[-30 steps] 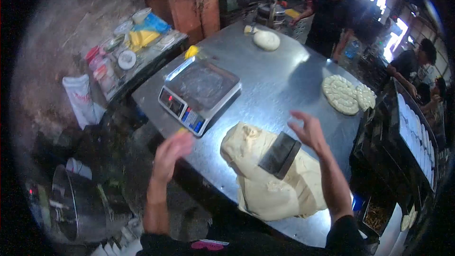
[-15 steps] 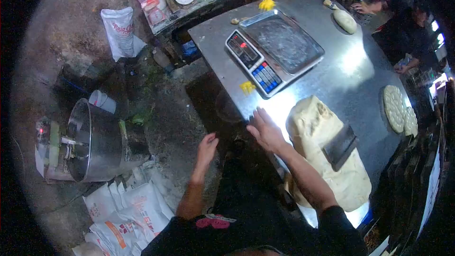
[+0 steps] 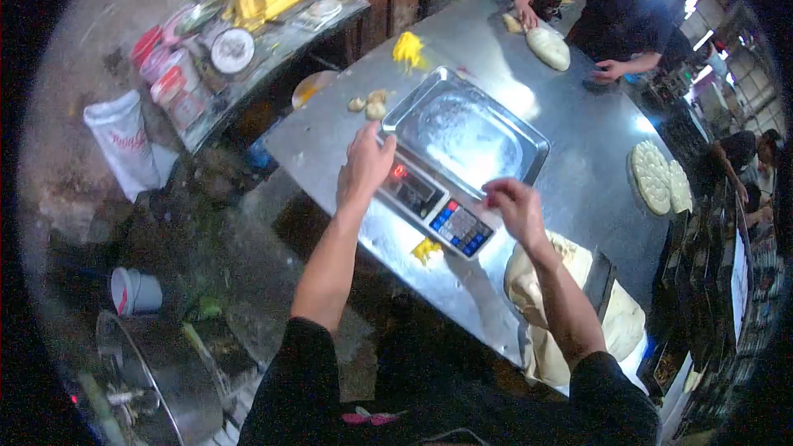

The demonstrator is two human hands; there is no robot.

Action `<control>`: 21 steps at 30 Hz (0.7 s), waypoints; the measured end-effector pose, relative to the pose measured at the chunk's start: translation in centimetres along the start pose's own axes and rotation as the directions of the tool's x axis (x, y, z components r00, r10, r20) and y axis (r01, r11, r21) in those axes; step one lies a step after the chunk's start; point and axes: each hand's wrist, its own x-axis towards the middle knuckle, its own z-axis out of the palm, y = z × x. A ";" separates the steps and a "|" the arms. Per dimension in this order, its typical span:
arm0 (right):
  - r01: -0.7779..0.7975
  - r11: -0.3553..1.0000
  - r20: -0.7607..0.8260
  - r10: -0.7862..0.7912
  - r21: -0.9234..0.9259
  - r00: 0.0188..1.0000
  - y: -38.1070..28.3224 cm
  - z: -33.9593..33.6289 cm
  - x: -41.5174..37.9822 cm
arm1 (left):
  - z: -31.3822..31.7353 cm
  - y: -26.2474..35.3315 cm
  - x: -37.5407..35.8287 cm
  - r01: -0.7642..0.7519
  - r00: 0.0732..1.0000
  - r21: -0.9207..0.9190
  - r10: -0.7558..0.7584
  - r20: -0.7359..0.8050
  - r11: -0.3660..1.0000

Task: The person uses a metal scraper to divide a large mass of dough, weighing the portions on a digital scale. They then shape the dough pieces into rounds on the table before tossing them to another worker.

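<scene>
A digital scale (image 3: 438, 208) with a red-lit display and blue keys sits on the metal table, its shiny metal tray (image 3: 467, 128) dusted white. My left hand (image 3: 366, 167) is closed at the tray's left corner, beside the display end. With bent fingers, my right hand (image 3: 516, 208) grips the tray's near right corner, above the keypad. Below my right forearm lies a big lump of dough (image 3: 553, 314), with a dark flat scraper (image 3: 599, 281) resting on it. Yellow smears (image 3: 426, 249) mark the table by the keypad.
Across the table (image 3: 318, 157) a person handles a dough loaf (image 3: 548, 49). Flattened dough pieces (image 3: 652, 177) lie at the right edge. Small dough bits (image 3: 373, 105) and a yellow lump (image 3: 408, 49) lie beyond the scale. A side bench (image 3: 273, 58) holds a dial scale (image 3: 233, 50); a mixing bowl (image 3: 165, 372) stands lower left.
Both hands have moved forward to the scale's tray: the left rose from beside the table, the right came from the table edge near the dough. The camera view has shifted.
</scene>
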 end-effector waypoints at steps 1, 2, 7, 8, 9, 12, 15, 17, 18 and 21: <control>0.064 0.977 0.025 -0.060 -0.205 0.998 0.5 -0.8 2.4 | 1.5 -0.4 2.3 0.014 1.000 0.154 -0.014 -0.005 0.988; 0.124 0.910 0.064 -0.107 -0.397 0.992 1.2 -1.2 4.4 | 2.6 -0.9 3.5 -0.002 1.000 0.149 0.003 -0.004 0.989; 0.023 0.562 0.042 0.021 -0.827 0.999 3.4 4.9 15.3 | 3.9 -2.7 5.7 0.113 0.969 0.006 -0.111 0.219 0.994; 0.048 0.581 0.016 -0.060 -0.812 0.998 3.4 7.0 17.1 | 4.2 -3.2 5.5 0.081 0.976 -0.029 -0.074 0.207 0.996; 0.164 0.582 0.130 -0.100 -0.797 0.986 2.4 8.7 17.2 | 3.9 -2.6 5.4 0.082 0.979 -0.018 -0.078 0.191 0.996; 0.517 0.574 0.549 -0.135 -0.635 0.825 1.0 8.4 14.0 | 3.1 -2.0 5.2 0.013 0.985 0.069 -0.025 0.172 0.998; 0.440 0.519 0.529 0.028 -0.733 0.848 3.2 1.9 10.4 | 3.0 -1.8 5.1 0.045 0.984 0.005 -0.045 0.175 0.999; 0.347 0.482 0.425 0.057 -0.804 0.904 3.4 1.1 10.8 | 3.2 -2.1 5.2 0.004 0.989 0.003 -0.004 0.151 1.000; 0.174 0.493 0.242 0.078 -0.852 0.967 3.3 2.3 12.1 | 3.4 -2.3 4.9 -0.033 0.992 0.040 0.028 0.126 0.999; -0.038 0.614 0.003 0.066 -0.789 0.998 1.8 6.5 15.2 | 4.2 -3.1 5.2 -0.003 0.991 0.031 -0.001 0.135 1.000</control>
